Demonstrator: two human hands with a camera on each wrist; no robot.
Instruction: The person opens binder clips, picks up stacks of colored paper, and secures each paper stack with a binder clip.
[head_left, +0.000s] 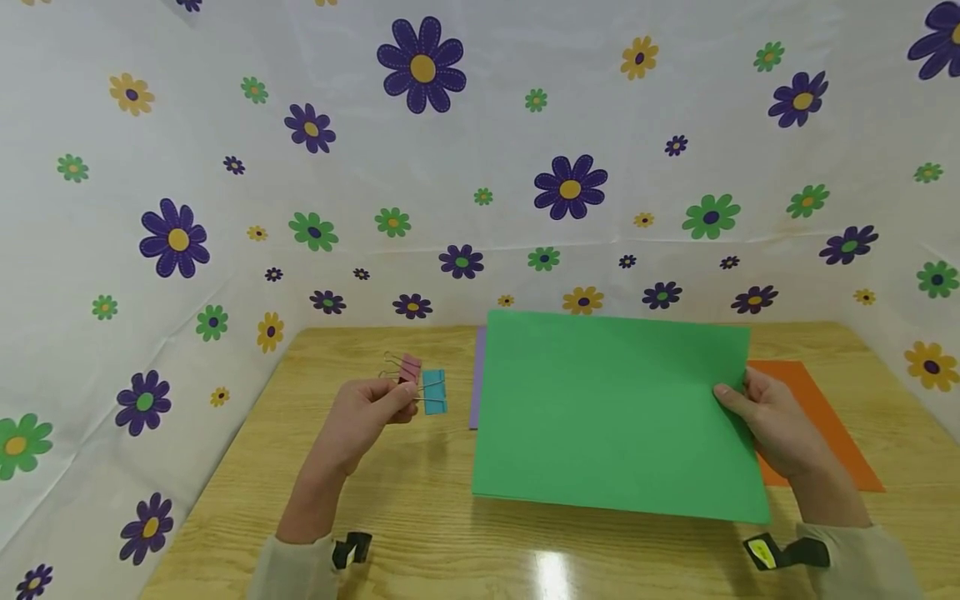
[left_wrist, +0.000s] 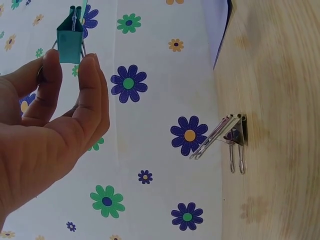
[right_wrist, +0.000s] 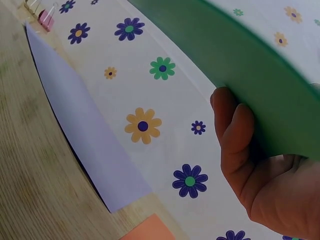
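My left hand (head_left: 375, 412) pinches the wire handles of a blue binder clip (head_left: 435, 392) between thumb and fingers. The clip (left_wrist: 70, 46) is raised off the table in the left wrist view. At the right edge of a green paper stack (head_left: 615, 417), my right hand (head_left: 776, 417) grips it with the thumb on top and the fingers beneath. The green paper is held above the table, its left edge a short way right of the blue clip. Beyond my left hand, a pink binder clip (head_left: 409, 367) rests on the table; the hand partly hides it.
Purple paper (right_wrist: 90, 130) lies on the wooden table (head_left: 420, 517), mostly covered by the green paper in the head view. Orange paper (head_left: 832, 433) lies at the right, under my right hand. A white flowered cloth (head_left: 480, 150) stands behind the table and along its sides.
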